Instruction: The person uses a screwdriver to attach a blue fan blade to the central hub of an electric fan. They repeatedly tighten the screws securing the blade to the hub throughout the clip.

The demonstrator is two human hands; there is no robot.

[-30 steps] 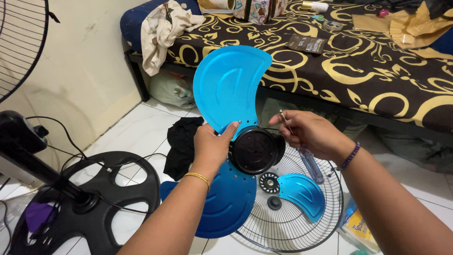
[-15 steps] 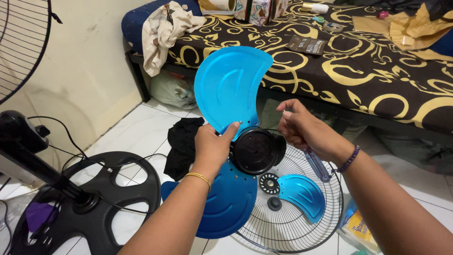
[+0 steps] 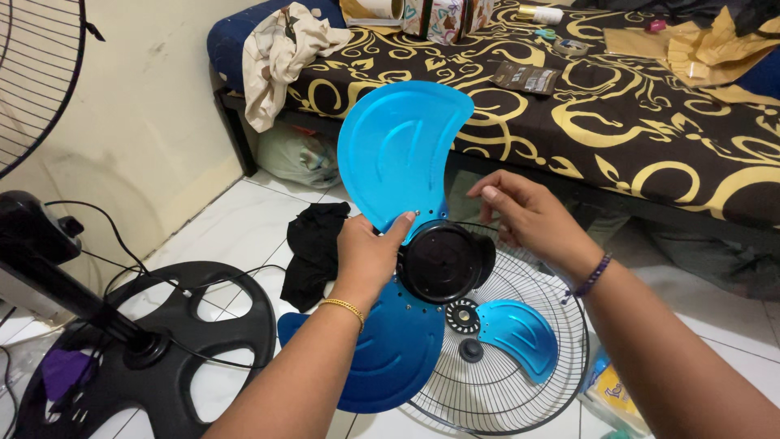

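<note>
A white tiled floor (image 3: pixel 236 223) runs up to a pale wall on the left and to a bed (image 3: pixel 650 122) covered in a black spread with gold swirls along the top, where a crumpled cream cloth (image 3: pixel 280 53), a dark packet (image 3: pixel 528 76) and some brown paper (image 3: pixel 707 45) lie. Above the floor, the left hand (image 3: pixel 367 256) is closed on a blue fan blade assembly (image 3: pixel 404 154), its thumb pressed against the base of the upright blade just beside the round black hub (image 3: pixel 443 262); a second blue blade hangs below the hub toward the floor. The right hand (image 3: pixel 532 218) hovers just to the right of the hub and above it, fingers curled and thumb out, and it is hard to tell whether anything small is pinched in it (nothing shows between the fingers). Beneath both hands a round wire fan guard (image 3: pixel 536 390) lies flat on the tiles, with a loose blue blade (image 3: pixel 520 329), a small black ringed disc (image 3: pixel 463 315) and a black knob (image 3: pixel 470 349) resting on it. A black cloth (image 3: pixel 313 244) is heaped on the floor just left of the left hand. Farther left stands a black round fan base (image 3: pixel 203 325) with its pole and a trailing cable, and another wire guard (image 3: pixel 36 73) leans at the top left corner.
</note>
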